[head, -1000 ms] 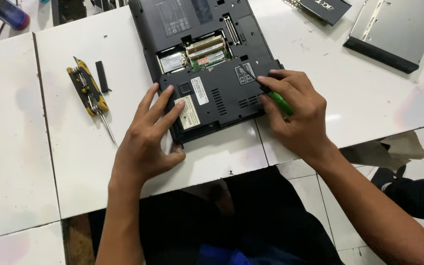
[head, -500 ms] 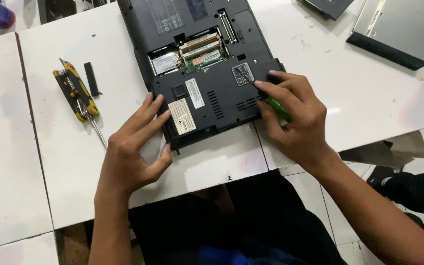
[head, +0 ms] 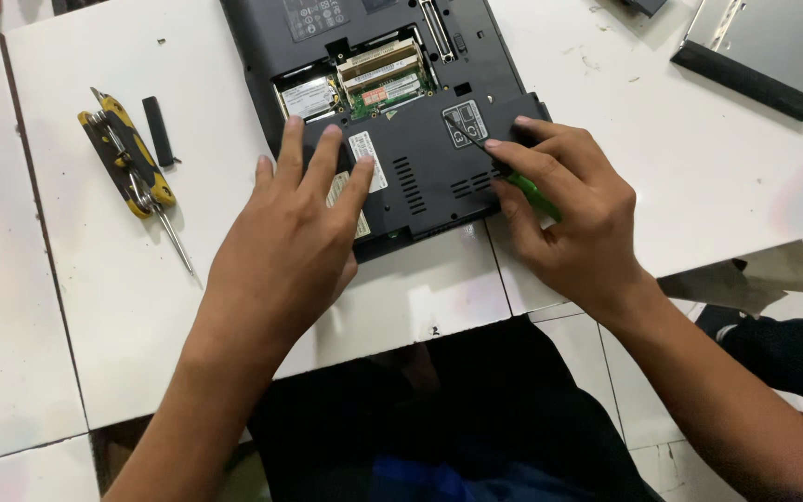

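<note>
Laptop (head: pixel 392 102) lying upside down on a white table (head: pixel 76 307), its dark underside facing the camera and its near edge close to the table's front rim — a placement that puts the base panels and their fasteners within reach of both hands. One cover is already off: an open bay exposes green memory boards (head: pixel 378 79) and a small silver card (head: pixel 309 98) beside them. The left hand (head: pixel 295 237) rests flat on the near left part of the base, fingers spread and extended over the paper labels (head: pixel 362 149), palm down; judged from this pose, it steadies the machine against sliding. The right hand (head: pixel 569 218) is closed around a green-handled screwdriver (head: pixel 533 193), thumb and forefinger pinching the shaft near the handle while the remaining fingers curl under; the thin blade runs up and left, its tip touching the base by a square sticker (head: pixel 465 123) at the near right corner. Both forearms enter from the lower edge of the view, wrists low, the right one angled inward. To the left, well apart from the laptop, lie a yellow-and-black multi-tool (head: pixel 127 160) with a slim metal bit projecting toward the person and a small black strip (head: pixel 158 132) just beside it — set aside but reachable. At the upper right, a flat silver drive (head: pixel 764 46) sits apart from the laptop.
</note>
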